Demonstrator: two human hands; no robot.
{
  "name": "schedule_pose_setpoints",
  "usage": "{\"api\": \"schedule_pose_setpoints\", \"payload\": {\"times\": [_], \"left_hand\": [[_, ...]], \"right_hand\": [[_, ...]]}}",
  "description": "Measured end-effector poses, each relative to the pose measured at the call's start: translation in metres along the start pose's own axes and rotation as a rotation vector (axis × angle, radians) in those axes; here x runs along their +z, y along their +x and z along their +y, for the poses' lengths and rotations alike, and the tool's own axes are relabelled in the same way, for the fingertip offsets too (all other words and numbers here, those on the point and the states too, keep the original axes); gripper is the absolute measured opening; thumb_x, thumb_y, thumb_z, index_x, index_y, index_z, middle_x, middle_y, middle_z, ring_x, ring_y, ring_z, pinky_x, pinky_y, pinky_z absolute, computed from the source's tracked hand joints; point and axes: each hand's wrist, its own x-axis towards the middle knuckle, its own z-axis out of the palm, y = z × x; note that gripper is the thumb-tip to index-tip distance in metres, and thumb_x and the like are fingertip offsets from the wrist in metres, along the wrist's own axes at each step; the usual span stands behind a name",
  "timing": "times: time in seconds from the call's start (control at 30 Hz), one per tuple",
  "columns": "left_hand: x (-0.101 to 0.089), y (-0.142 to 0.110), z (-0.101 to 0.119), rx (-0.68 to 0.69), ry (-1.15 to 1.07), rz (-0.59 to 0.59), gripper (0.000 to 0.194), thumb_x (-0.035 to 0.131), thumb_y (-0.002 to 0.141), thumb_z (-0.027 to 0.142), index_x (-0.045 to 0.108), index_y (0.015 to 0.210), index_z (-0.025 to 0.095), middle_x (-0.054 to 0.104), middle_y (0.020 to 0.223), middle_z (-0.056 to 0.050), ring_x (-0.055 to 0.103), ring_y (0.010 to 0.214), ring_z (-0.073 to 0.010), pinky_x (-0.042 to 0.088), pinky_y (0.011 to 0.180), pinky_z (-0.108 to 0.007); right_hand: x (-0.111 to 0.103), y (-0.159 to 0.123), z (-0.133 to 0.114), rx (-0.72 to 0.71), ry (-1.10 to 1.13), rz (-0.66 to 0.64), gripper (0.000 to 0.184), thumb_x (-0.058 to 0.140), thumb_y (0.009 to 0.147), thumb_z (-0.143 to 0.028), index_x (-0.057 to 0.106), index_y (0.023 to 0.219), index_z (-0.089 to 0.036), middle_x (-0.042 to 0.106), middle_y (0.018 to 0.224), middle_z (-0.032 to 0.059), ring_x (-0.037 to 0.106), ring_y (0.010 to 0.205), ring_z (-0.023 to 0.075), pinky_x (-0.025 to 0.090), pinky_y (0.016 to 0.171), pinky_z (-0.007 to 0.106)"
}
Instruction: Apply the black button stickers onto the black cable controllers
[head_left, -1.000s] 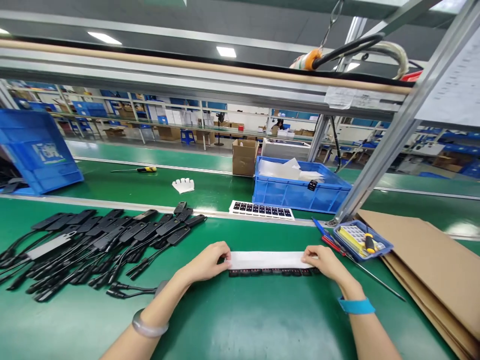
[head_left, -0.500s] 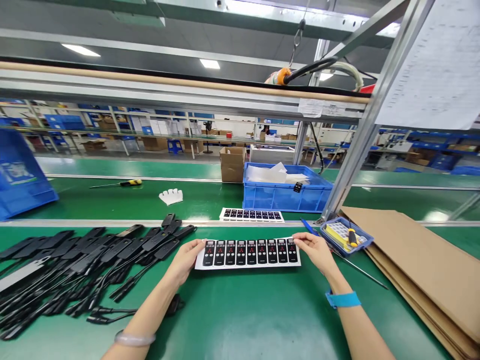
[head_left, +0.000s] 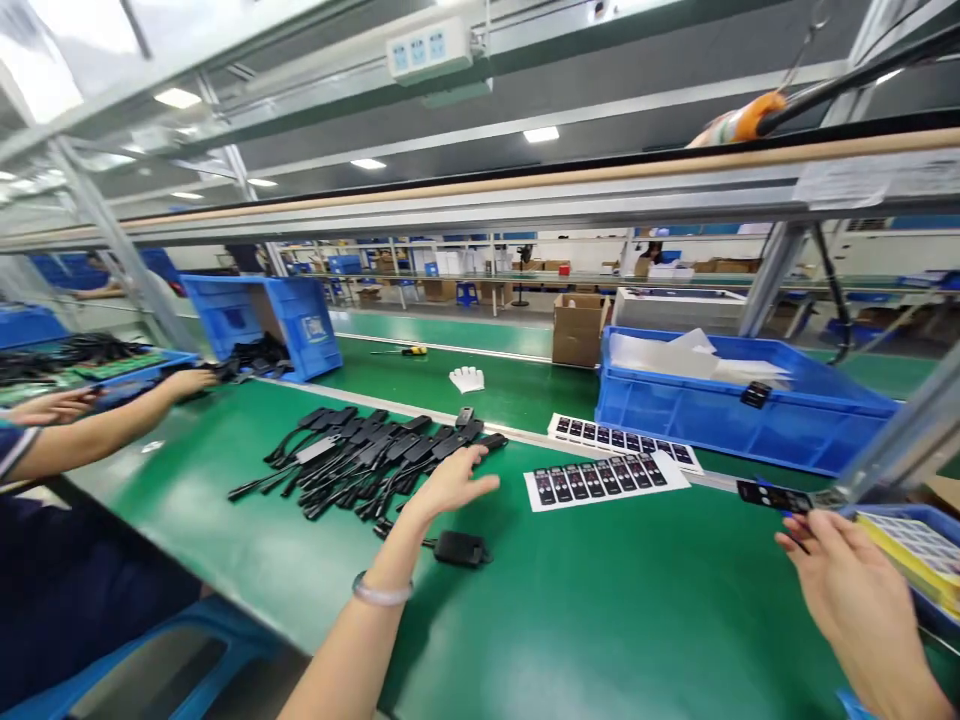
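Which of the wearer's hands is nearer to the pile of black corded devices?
Left. The left hand is by the right edge of the pile; the right hand is well off to its right, holding a black label.

A black label [head_left: 771,496] with pale dots juts from the right hand [head_left: 851,580]. The white sheet [head_left: 670,467] of matching labels lies slantwise, right of the heaped black cabled devices [head_left: 409,448].
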Motion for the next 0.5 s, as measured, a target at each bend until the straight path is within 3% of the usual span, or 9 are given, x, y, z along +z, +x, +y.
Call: {"api": "schedule_pose_setpoints", "payload": {"times": [0.07, 0.1, 0.17, 0.23, 0.33, 0.4, 0.5], "left_hand": [[-0.015, -0.029, -0.003, 0.046, 0.186, -0.125, 0.069, 0.08, 0.043, 0.041, 0.061, 0.106, 0.021, 0.061, 0.106, -0.008, 0.054, 0.102, -0.0283, 0.044, 0.086, -0.033], [-0.018, -0.042, -0.002, 0.053, 0.28, -0.177, 0.064, 0.082, 0.04, 0.034, 0.064, 0.099, 0.02, 0.061, 0.103, -0.008, 0.054, 0.102, -0.0303, 0.044, 0.085, -0.034], [-0.014, -0.061, 0.003, 0.055, 0.44, -0.224, 0.038, 0.077, 0.052, 0.026, 0.065, 0.087, 0.016, 0.061, 0.099, -0.011, 0.056, 0.097, -0.0318, 0.044, 0.081, -0.036], [-0.003, -0.068, 0.014, 0.073, 0.521, -0.212, 0.014, 0.058, 0.075, 0.022, 0.063, 0.085, 0.014, 0.061, 0.094, -0.013, 0.059, 0.09, -0.0291, 0.044, 0.078, -0.037], [0.017, -0.059, 0.04, 0.152, 0.543, -0.212, 0.029, 0.03, 0.089, 0.017, 0.056, 0.102, 0.016, 0.061, 0.093, -0.009, 0.059, 0.087, -0.0234, 0.043, 0.075, -0.034], [0.029, -0.048, 0.058, 0.209, 0.553, -0.269, 0.026, 0.043, 0.089, 0.026, 0.052, 0.111, 0.017, 0.059, 0.101, -0.009, 0.058, 0.09, -0.0238, 0.044, 0.072, -0.031], [0.044, -0.039, 0.074, 0.249, 0.623, -0.396, 0.057, 0.078, 0.063, 0.038, 0.054, 0.109, 0.014, 0.057, 0.104, -0.014, 0.056, 0.092, -0.0314, 0.045, 0.068, -0.032]], "right_hand": [[0.008, -0.007, -0.001, 0.05, 0.029, -0.031, 0.032, 0.082, 0.052, -0.041, 0.06, 0.07, -0.026, 0.051, 0.074, 0.0019, 0.051, 0.069, 0.0156, 0.044, 0.056, 0.031], [0.012, -0.012, -0.002, 0.071, 0.042, -0.051, 0.029, 0.081, 0.054, -0.039, 0.061, 0.069, -0.026, 0.051, 0.074, 0.0029, 0.052, 0.07, 0.0158, 0.044, 0.055, 0.031], [0.023, -0.022, -0.002, 0.111, 0.057, -0.094, 0.03, 0.083, 0.052, -0.038, 0.062, 0.07, -0.025, 0.052, 0.075, 0.0034, 0.052, 0.071, 0.0159, 0.045, 0.055, 0.03], [0.033, -0.034, -0.001, 0.162, 0.067, -0.14, 0.037, 0.085, 0.048, -0.04, 0.062, 0.073, -0.024, 0.052, 0.076, 0.002, 0.052, 0.072, 0.0157, 0.047, 0.054, 0.026], [0.046, -0.054, 0.002, 0.264, 0.076, -0.246, 0.043, 0.087, 0.049, -0.041, 0.061, 0.078, -0.023, 0.051, 0.08, 0.0004, 0.05, 0.074, 0.0145, 0.049, 0.053, 0.021], [0.049, -0.065, 0.005, 0.307, 0.083, -0.322, 0.041, 0.086, 0.054, -0.041, 0.06, 0.081, -0.023, 0.051, 0.081, 0.0001, 0.049, 0.074, 0.0137, 0.048, 0.052, 0.019], [0.045, -0.077, 0.012, 0.328, 0.099, -0.381, 0.035, 0.082, 0.063, -0.04, 0.059, 0.083, -0.023, 0.049, 0.08, -0.0006, 0.046, 0.073, 0.0133, 0.046, 0.051, 0.019]]}}
